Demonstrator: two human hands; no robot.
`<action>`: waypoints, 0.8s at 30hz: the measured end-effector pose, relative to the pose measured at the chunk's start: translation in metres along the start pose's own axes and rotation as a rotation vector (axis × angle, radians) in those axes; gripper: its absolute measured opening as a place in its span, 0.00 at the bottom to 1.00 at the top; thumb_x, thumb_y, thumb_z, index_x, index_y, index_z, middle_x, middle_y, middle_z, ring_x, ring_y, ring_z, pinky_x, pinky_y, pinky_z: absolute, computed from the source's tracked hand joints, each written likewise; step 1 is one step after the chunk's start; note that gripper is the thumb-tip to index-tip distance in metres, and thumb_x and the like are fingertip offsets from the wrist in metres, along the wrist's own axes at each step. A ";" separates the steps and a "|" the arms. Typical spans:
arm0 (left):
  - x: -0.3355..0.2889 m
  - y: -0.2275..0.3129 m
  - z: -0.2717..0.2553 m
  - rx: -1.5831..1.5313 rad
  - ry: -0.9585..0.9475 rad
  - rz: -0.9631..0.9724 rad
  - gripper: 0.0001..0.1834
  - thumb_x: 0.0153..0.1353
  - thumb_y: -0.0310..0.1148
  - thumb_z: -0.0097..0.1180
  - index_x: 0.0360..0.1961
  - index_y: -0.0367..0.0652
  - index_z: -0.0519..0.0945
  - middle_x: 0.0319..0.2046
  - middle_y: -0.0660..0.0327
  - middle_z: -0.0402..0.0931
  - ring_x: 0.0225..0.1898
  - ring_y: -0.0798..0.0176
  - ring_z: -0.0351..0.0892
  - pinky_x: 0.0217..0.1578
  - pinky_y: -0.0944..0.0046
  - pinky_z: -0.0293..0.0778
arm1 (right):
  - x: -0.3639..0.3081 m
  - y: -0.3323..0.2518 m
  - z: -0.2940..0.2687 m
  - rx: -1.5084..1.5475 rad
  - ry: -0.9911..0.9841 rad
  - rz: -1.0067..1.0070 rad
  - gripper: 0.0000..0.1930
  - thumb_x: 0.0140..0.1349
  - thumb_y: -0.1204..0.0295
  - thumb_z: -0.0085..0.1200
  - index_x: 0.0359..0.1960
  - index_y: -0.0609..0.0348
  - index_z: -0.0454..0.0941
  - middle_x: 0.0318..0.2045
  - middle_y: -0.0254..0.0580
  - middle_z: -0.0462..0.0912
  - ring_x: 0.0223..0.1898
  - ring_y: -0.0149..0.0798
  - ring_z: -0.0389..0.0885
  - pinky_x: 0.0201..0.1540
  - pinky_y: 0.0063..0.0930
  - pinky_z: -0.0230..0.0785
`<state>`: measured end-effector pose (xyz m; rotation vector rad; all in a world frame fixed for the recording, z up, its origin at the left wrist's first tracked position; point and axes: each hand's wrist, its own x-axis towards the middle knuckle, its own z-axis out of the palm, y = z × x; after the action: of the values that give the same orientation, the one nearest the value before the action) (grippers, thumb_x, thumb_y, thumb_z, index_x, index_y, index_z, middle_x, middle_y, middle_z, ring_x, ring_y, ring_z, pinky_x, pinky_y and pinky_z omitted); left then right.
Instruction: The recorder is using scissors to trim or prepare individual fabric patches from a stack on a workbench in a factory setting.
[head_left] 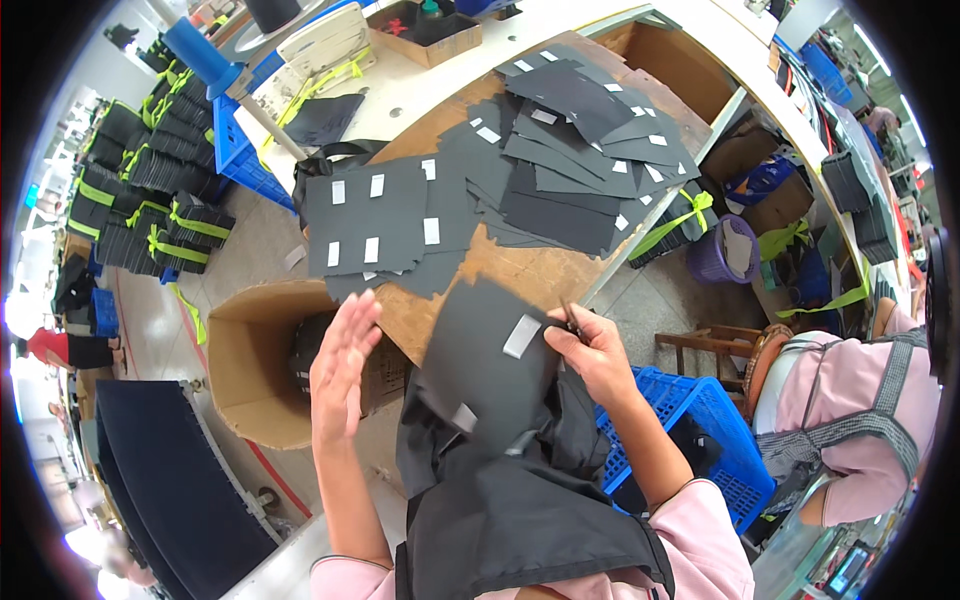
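While the right hand (597, 358) pinched one dark panel (485, 360) before the tabletop's (522, 264) near corner, the left hand (345, 362) stood wide and empty; loose panels (360, 220) crowded the surface, one cardboard box (248, 385) flanking its left edge, one purple basket (706, 262) its right.

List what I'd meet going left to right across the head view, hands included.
Tied black stacks → left hand → held black panel → right hand → blue crate → pink-shirted co-worker.
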<state>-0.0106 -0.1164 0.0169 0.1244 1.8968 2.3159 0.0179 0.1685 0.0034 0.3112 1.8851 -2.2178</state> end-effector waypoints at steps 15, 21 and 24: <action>0.019 -0.010 0.066 0.039 -0.324 -0.605 0.09 0.57 0.32 0.58 0.36 0.37 0.77 0.28 0.66 0.76 0.28 0.77 0.72 0.30 0.75 0.70 | -0.003 0.001 0.023 -0.378 0.047 -0.231 0.10 0.55 0.74 0.56 0.39 0.59 0.76 0.28 0.33 0.75 0.27 0.29 0.74 0.31 0.19 0.67; 0.014 -0.014 0.065 -0.094 -0.227 -0.606 0.10 0.59 0.32 0.56 0.37 0.37 0.77 0.28 0.65 0.76 0.27 0.76 0.72 0.28 0.75 0.70 | -0.036 0.011 0.017 -0.770 0.118 -0.637 0.18 0.44 0.74 0.63 0.40 0.55 0.75 0.29 0.41 0.74 0.24 0.41 0.75 0.24 0.29 0.67; 0.013 -0.011 0.070 -0.105 -0.244 -0.608 0.09 0.59 0.32 0.56 0.37 0.37 0.77 0.28 0.66 0.76 0.27 0.77 0.72 0.28 0.75 0.69 | -0.034 0.011 0.017 -0.838 0.119 -0.761 0.18 0.43 0.75 0.63 0.39 0.56 0.76 0.28 0.40 0.73 0.23 0.40 0.74 0.23 0.28 0.66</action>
<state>-0.0120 -0.0448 0.0195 -0.1554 1.4350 1.8796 0.0537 0.1510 0.0055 -0.5030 3.1320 -1.4670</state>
